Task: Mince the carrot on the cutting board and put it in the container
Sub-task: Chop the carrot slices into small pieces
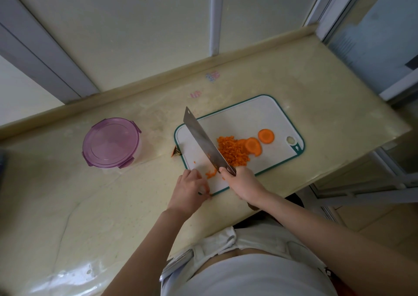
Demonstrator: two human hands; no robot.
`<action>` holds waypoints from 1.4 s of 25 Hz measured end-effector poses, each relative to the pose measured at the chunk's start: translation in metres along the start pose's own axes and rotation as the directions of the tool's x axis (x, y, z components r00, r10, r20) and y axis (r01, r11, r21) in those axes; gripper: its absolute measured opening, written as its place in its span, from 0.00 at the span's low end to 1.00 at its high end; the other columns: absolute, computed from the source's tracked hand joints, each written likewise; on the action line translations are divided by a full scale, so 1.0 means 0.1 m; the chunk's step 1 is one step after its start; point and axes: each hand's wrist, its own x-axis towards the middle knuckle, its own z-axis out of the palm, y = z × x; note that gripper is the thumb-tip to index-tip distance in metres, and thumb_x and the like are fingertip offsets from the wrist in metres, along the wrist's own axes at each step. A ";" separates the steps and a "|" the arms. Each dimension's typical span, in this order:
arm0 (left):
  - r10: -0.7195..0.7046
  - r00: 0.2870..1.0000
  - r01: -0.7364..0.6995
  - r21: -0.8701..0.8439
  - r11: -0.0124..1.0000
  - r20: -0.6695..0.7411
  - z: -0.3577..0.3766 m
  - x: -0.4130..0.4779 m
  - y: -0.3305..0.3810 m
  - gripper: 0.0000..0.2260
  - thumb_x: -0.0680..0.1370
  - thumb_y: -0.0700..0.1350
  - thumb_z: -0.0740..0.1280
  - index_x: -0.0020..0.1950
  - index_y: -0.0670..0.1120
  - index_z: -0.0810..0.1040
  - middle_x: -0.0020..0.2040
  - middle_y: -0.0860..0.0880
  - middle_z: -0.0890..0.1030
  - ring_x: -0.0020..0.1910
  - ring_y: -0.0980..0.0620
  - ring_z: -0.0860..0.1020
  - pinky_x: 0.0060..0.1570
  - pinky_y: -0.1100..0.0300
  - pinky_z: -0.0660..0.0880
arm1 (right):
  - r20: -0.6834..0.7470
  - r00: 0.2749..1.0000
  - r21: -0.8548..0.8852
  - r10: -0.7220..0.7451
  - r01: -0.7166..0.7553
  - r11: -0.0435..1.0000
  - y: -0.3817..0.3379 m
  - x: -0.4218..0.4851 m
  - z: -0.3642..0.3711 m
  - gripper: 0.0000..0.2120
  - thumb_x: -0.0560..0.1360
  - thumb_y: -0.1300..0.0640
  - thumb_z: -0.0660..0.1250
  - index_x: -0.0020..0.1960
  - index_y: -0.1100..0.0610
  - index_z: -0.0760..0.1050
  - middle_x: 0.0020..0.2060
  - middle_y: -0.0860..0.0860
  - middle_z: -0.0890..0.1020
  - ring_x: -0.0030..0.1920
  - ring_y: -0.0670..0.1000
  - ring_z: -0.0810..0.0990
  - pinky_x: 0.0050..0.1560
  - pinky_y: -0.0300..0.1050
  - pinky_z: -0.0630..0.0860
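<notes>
A white cutting board (260, 114) with a teal rim lies on the counter. On it sits a heap of minced carrot (233, 152), with round carrot slices (266, 135) to its right and a small clump of carrot bits (211, 173) near the front edge. My right hand (243, 182) grips the handle of a cleaver (201, 138), whose blade stands on the board left of the heap. My left hand (188, 188) rests at the board's front left corner with fingers curled, fingertips close to the small clump. The round container (110, 143) with a purple lid stands closed at the left.
A carrot end piece (176, 152) lies on the counter just left of the board. The cream counter (90, 205) ends at a raised back ledge and drops off at the right behind the board. Window frames stand behind the ledge.
</notes>
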 end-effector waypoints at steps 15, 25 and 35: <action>-0.133 0.978 0.117 -0.108 0.987 -0.161 0.00 0.22 0.14 0.06 0.76 0.41 0.66 0.48 0.44 0.82 0.46 0.47 0.80 0.50 0.46 0.73 0.52 0.58 0.66 | -0.047 0.999 0.048 0.015 -0.012 0.999 0.13 -0.03 -0.14 0.20 0.79 0.47 0.60 0.32 0.56 0.65 0.24 0.51 0.67 0.25 0.50 0.66 0.29 0.43 0.64; -0.101 0.982 0.098 -0.025 0.995 -0.162 0.08 0.21 0.10 0.07 0.74 0.35 0.66 0.49 0.42 0.80 0.45 0.44 0.76 0.47 0.43 0.73 0.49 0.53 0.71 | -0.089 0.996 0.140 -0.011 0.024 0.990 0.17 -0.08 -0.29 0.22 0.79 0.48 0.61 0.30 0.54 0.61 0.21 0.46 0.66 0.23 0.47 0.64 0.27 0.41 0.62; 0.024 0.992 -0.016 0.069 0.997 -0.121 -0.19 0.90 0.69 0.16 0.80 0.48 0.60 0.67 0.46 0.70 0.62 0.48 0.72 0.61 0.48 0.67 0.59 0.58 0.61 | -0.312 0.946 0.283 0.086 0.006 0.959 0.35 0.04 -0.80 0.21 0.79 0.48 0.61 0.31 0.56 0.63 0.26 0.55 0.66 0.26 0.52 0.65 0.31 0.46 0.62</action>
